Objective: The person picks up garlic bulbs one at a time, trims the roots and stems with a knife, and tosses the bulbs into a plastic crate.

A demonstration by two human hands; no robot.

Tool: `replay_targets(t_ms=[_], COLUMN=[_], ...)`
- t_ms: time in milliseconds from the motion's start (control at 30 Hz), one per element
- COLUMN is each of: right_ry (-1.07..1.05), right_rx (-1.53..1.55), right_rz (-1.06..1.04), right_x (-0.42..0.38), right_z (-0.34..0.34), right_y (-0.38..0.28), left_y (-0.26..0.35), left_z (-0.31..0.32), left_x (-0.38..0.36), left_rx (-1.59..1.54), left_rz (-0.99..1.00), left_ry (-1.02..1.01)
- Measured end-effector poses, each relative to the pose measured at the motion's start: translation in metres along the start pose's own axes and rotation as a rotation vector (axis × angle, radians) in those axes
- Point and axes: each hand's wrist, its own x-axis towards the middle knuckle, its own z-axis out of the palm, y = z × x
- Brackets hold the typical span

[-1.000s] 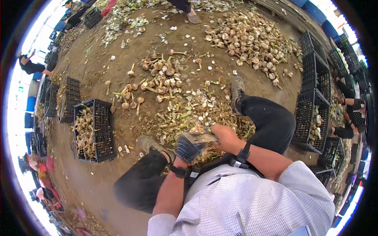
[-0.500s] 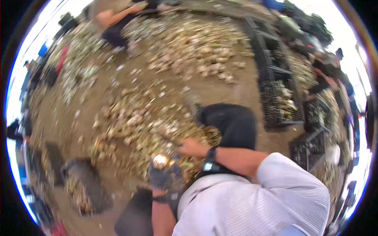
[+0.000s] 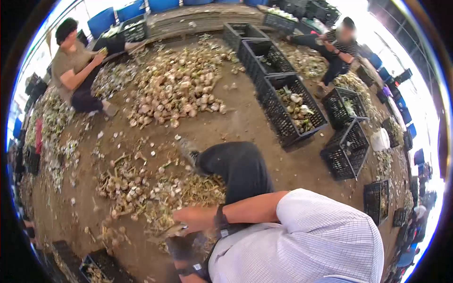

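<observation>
My right hand [image 3: 194,219] is bare and curled, low in the middle of the head view. At its fingers shows a small metal tool [image 3: 176,230], smeared by motion. Just below it is my left hand [image 3: 181,247] in a dark grey glove; its fingers are blurred and I cannot tell whether they hold anything. Both hands are close together over a heap of garlic bulbs with stalks [image 3: 163,191], near my bent leg [image 3: 236,165]. Cut stalks and peelings lie around the heap.
A larger garlic pile [image 3: 177,87] lies ahead. Black crates [image 3: 292,106] stand in a row to its right, one holding garlic; more crates [image 3: 347,151] stand farther right. One person [image 3: 78,66] sits at the left, another [image 3: 337,49] at the back right. A dark crate [image 3: 104,266] is at lower left.
The view has swung, bringing the seated people and crates more fully into sight. Both hands sit lower in view. The pale bulb seen at my left glove no longer shows.
</observation>
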Motion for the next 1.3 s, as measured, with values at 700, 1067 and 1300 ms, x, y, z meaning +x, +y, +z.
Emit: replay_targets(t_ms=[700,1067,1300], right_ry=[-0.329,-0.032,0.597], right_rx=[-0.416,0.142,0.396], right_rz=[0.396,0.408,0.508], right_x=[0.014,0.007,0.050], right_z=[0.026,0.043,-0.114], right_y=[0.082,0.060,0.050], left_y=[-0.064,-0.022,-0.114], left_z=[-0.047,0.018,0.014], left_x=[-0.022,0.012,0.027], left_rx=[0.192,0.263,-0.134], left_rz=[0.215,-0.136,-0.254], left_ry=[-0.086,-0.155,0.072])
